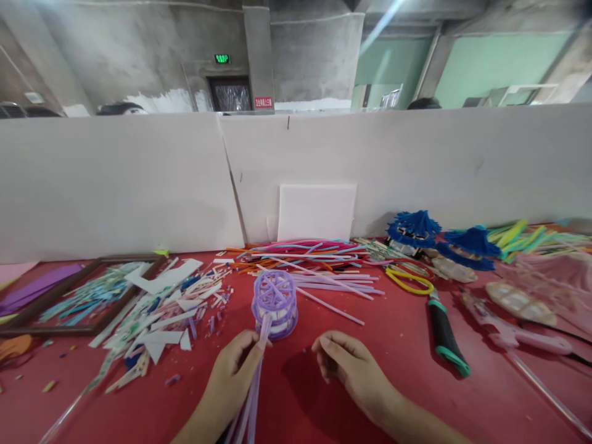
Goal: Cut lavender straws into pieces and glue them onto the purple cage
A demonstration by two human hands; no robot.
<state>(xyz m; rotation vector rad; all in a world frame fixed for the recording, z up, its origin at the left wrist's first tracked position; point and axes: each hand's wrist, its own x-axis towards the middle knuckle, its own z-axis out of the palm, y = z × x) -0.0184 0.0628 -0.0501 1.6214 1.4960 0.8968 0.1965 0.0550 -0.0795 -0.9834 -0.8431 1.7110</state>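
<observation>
My left hand [235, 370] is closed round a bundle of pale purple straws [252, 394] that runs from the bottom edge up toward a small purple drum-shaped straw model [275, 303] standing on the red table [402, 345]. The straw tips touch the model's front. My right hand [349, 364] rests on the table just right of the model, fingers curled inward, and I cannot see anything in them.
A pile of loose coloured straws [314, 262] lies behind the model. Cut scraps [161, 314] and a wooden frame [69, 296] lie at the left. A green-black handled tool [446, 339], a yellow loop [409, 279], blue tassels [416, 228] and a glue gun [513, 333] lie at the right. A white partition [139, 185] stands behind.
</observation>
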